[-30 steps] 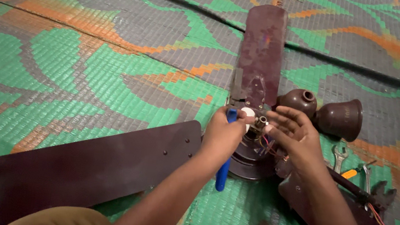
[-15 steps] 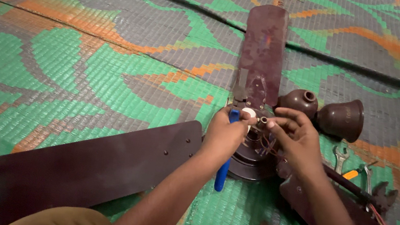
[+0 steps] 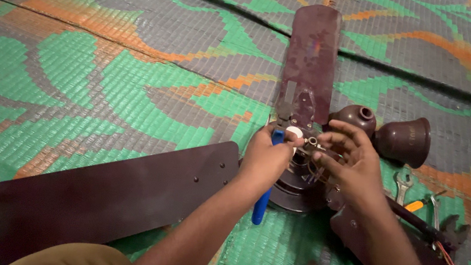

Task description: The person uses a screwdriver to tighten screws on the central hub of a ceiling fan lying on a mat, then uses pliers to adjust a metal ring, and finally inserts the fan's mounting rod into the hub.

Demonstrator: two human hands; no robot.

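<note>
L hand point(image 3: 264, 158) gripping blue tool point(image 3: 262, 201), R hand point(image 3: 348, 160) at fan hub point(image 3: 299, 190)

Dim, even indoor light; soft shadows under the hands point(image 3: 313, 157); slight blur there, mat point(image 3: 107, 85) beyond them sharp, no glare.

A woven green-and-grey floor mat point(image 3: 106, 97) carries a brown ceiling fan point(image 3: 309, 70), two canopy cups point(image 3: 404, 140) and a spanner point(image 3: 402, 186).

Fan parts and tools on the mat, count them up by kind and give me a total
Fan blades: 3
Fan motor hub: 1
Brown bell-shaped covers: 2
Blue-handled tool, in the left hand: 1
Spanner: 1
Orange-handled tool: 1
Total: 9
</note>
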